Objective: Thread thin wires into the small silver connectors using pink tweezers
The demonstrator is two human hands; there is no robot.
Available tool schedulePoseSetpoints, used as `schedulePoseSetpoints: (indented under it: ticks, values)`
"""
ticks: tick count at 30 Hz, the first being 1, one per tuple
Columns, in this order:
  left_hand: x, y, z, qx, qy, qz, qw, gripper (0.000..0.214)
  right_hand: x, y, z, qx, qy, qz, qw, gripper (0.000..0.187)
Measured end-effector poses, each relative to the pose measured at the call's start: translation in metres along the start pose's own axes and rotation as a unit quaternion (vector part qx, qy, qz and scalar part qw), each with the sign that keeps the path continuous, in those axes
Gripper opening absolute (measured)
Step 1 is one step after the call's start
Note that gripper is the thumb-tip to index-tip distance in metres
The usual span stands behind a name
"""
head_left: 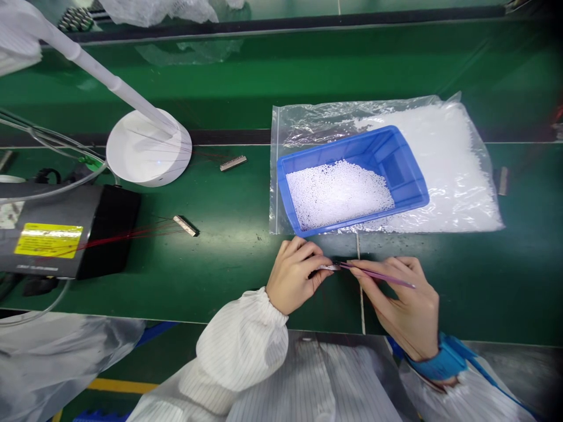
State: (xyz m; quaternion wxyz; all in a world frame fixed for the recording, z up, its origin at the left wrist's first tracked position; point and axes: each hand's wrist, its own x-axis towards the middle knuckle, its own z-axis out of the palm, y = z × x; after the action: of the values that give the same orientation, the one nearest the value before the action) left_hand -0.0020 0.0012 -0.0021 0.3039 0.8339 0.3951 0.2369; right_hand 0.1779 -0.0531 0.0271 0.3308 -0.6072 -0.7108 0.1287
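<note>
My left hand (295,276) pinches a small pale strip-like part (326,267) between thumb and fingers, just in front of the blue bin (399,167). Its detail is too small to make out. Held like a pen in my right hand (403,302) is a pair of pink tweezers (385,276). Their dark tips reach the right end of the part. Small white beads (338,193) fill part of the bin, which rests tilted on a clear plastic bag (461,176) of white material. A blue wrist strap (440,360) circles my right wrist.
Small metallic strips with fine wires lie on the green bench: one strip (233,163) behind, another strip (186,225) nearer, a third strip (503,181) right of the bag. At left stand a white lamp base (149,167) and a black box (114,228) with cables.
</note>
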Motion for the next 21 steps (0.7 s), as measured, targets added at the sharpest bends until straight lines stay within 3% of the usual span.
schedulePoseSetpoints:
  ticks: [21]
  values:
    - [-0.0013, -0.0023, 0.0033, 0.004, 0.001, -0.012, 1.000, 0.018, -0.0044, 0.0083, -0.0026, 0.007, 0.043, 0.036, 0.998, 0.016]
